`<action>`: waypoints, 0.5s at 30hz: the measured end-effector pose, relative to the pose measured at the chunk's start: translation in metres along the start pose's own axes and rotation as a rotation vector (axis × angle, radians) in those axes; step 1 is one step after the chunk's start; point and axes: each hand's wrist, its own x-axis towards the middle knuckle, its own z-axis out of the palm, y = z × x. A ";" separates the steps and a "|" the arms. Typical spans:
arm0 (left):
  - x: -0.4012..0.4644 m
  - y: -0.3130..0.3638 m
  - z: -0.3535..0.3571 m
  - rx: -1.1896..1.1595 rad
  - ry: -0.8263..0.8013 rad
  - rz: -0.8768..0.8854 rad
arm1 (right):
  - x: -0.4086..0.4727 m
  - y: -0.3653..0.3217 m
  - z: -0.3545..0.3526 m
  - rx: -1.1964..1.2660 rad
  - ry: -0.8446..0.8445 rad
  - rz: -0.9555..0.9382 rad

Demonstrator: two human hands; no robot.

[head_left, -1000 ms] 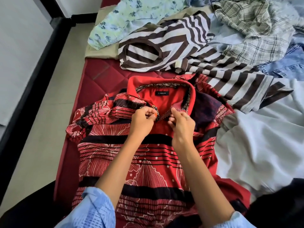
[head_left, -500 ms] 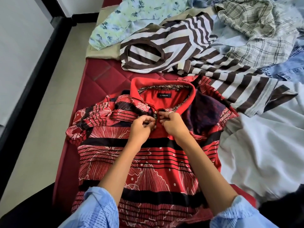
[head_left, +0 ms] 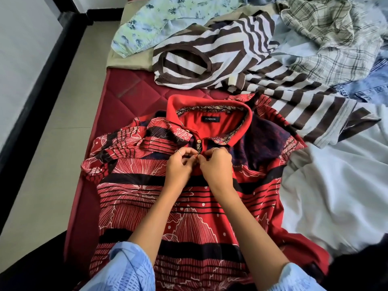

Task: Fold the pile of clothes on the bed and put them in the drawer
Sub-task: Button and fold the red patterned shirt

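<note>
Polo shirt (head_left: 189, 206) in red with black bands lies face up on the bed (head_left: 134, 89), its hem toward the person and its collar away, and both hands work at the button placket just below the collar. Left hand (head_left: 178, 166) and right hand (head_left: 217, 166) sit side by side, knuckles up, fingertips curled inward and meeting at the placket; each grip is closed in a pinch on the shirt's front edge, seemingly around a lower button, though the button itself is hidden under the fingers. Both forearms reach forward nearly parallel from pale blue sleeves (head_left: 126, 267), wrists slightly bent down.

Just beyond the grip one button (head_left: 198, 141) appears fastened and the red collar (head_left: 210, 106) stands open around a dark neck label. My judgement: the step in hand is doing up the placket so the shirt holds its shape for folding; the folding proper has not begun, and the drawer is not in view. The next move likely calls for letting go of the placket, smoothing the bunched sleeve left of the grip, then turning the sides in.

Farther beyond the grip lies a brown-and-white striped top (head_left: 210, 59), with a pale floral garment (head_left: 147, 28) behind it to the left and a plaid shirt (head_left: 325, 38) to the right. Right of the grip spreads a white cloth (head_left: 336, 185), with blue denim (head_left: 367, 87) beyond it
</note>
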 end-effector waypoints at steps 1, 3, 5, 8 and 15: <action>0.000 0.000 0.000 -0.002 0.001 0.003 | 0.001 0.000 0.002 -0.028 -0.006 -0.001; 0.000 0.000 0.000 0.011 0.003 0.006 | 0.003 -0.004 0.003 -0.073 -0.021 0.014; 0.001 0.000 0.000 0.041 0.008 0.008 | 0.004 -0.008 0.002 -0.104 -0.040 0.022; 0.001 -0.002 0.000 0.063 0.021 0.005 | 0.005 -0.013 0.001 -0.114 -0.068 0.036; -0.007 -0.007 0.007 0.101 0.088 0.078 | 0.000 0.004 0.000 -0.023 -0.002 0.008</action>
